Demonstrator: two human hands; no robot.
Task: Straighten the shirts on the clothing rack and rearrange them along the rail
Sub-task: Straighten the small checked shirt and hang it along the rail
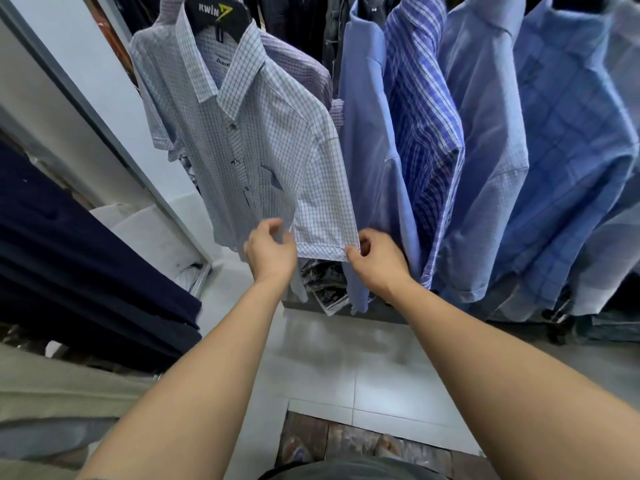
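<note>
Hanging from a black hanger (218,15) at the upper left, the checked shirt (256,140) faces the person, and its near sleeve (322,202) falls down and to the right, towards both hands. The sleeve's hem runs almost level between them. The left hand (270,254) is curled at the hem's inner end, where sleeve meets body, and seems to hold the cloth there, though the contact is partly hidden. The right hand (377,265) pinches the outer corner between thumb and fingertip. The sleeve's long axis climbs from the hands to the shoulder, so a smoothing pull would likely go down along that line. The right hand is nearer the plain blue shirt (363,133), which hangs just beside the sleeve. The rail is out of view.
</note>
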